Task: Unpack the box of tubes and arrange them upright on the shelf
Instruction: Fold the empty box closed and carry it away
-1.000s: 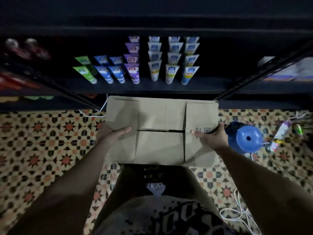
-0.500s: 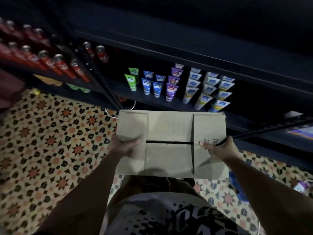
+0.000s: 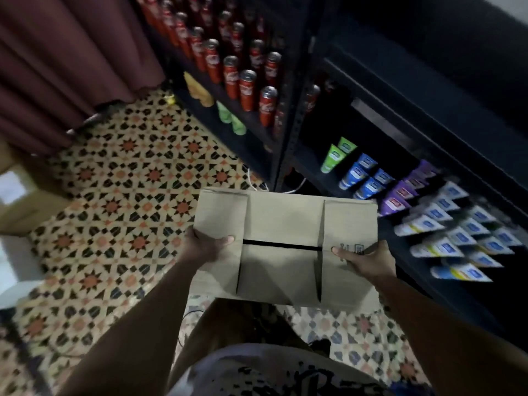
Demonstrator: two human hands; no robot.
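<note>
One brown corrugated cardboard box (image 3: 285, 244), held in the air between my two hands over the floor, just in front of the shelf. Its flaps are folded shut, with a narrow dark slit across the middle and small printed marks near the right edge. My left hand (image 3: 205, 247) grips the left side, thumb lying flat on top. My right hand (image 3: 368, 260) grips the right side, thumb pressed on the flap by the print; the fingers of both hands are hidden under the box.

Upright plastic tubes (image 3: 445, 224) on the low shelf board of the black metal shelf (image 3: 285, 144), caps down, set in rows by colour: two green (image 3: 333, 157), four blue, about four purple, and a block of white tubes with blue labels that I cannot count through the blur. The tubes reach close to the shelf's front edge; bare board lies left of the green pair.

Red drink cans (image 3: 247, 90), more than a dozen, stand in rows in the neighbouring bay, a yellow and two green packets below them.

One dark red pleated curtain (image 3: 57, 61) hangs at far left. Patterned star-tile floor (image 3: 120, 195) lies open to the left of the box. Cardboard cartons sit at the left border.
</note>
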